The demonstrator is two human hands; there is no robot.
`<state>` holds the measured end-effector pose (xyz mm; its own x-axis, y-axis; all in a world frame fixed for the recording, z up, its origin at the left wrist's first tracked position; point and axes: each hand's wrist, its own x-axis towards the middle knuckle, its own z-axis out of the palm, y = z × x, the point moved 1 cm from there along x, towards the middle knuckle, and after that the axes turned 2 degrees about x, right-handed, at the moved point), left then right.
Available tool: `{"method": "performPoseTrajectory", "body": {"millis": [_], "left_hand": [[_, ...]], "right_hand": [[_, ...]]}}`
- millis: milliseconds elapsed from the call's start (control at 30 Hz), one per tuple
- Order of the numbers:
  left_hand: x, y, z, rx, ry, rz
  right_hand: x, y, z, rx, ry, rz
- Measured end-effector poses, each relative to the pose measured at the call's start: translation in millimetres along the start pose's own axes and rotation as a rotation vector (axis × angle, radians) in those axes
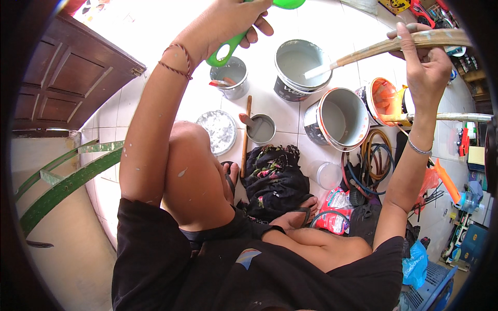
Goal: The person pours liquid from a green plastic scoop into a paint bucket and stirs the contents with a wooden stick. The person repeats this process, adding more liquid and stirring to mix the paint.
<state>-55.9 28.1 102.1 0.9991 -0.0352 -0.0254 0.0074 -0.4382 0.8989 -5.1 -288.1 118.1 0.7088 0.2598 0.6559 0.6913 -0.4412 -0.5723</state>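
Note:
My left hand (pixel 233 23) is raised at the top, its fingers wrapped around the handle of a green plastic dipper (pixel 224 53). The dipper's head is partly cut off by the upper edge. In my right hand (pixel 428 67) is a wooden stick (pixel 371 52), gripped between thumb and fingers. The pale, coated tip of the stick lies over the mouth of a black paint bucket (pixel 284 88) with grey-white liquid inside. Whether the tip touches the liquid, I cannot tell. A second bucket (pixel 317 127), with orange on its rim, stands nearer and also holds grey liquid.
Around the buckets are a small grey pail (pixel 238 90), a paint tin (pixel 261 129), a white-smeared lid (pixel 216 132) and an orange-stained bucket (pixel 383 98). Black patterned cloth (pixel 270 179) lies between my feet, coiled hoses (pixel 376 158) to its right. A green metal frame (pixel 67 186) stands left.

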Motion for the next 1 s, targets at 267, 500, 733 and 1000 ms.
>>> {"method": "performPoseTrajectory", "body": {"millis": [267, 500, 733, 1000], "left_hand": [[3.2, -0.3, 3.4, 0.032, 0.051, -0.060], [10.9, -12.3, 0.5, 0.063, 0.042, -0.076], [10.0, -9.0, 2.7, -0.029, 0.010, -0.065], [11.8, -11.7, 5.1, -0.027, 0.033, -0.080]], "right_hand": [[-0.8, -4.3, 7.2, -0.042, -0.027, 0.010], [1.0, -7.5, 17.9, -0.079, 0.004, -0.045], [0.1, -8.5, 21.9, -0.063, 0.015, -0.049], [-2.3, -7.7, 30.8, -0.117, 0.026, -0.110]]}}
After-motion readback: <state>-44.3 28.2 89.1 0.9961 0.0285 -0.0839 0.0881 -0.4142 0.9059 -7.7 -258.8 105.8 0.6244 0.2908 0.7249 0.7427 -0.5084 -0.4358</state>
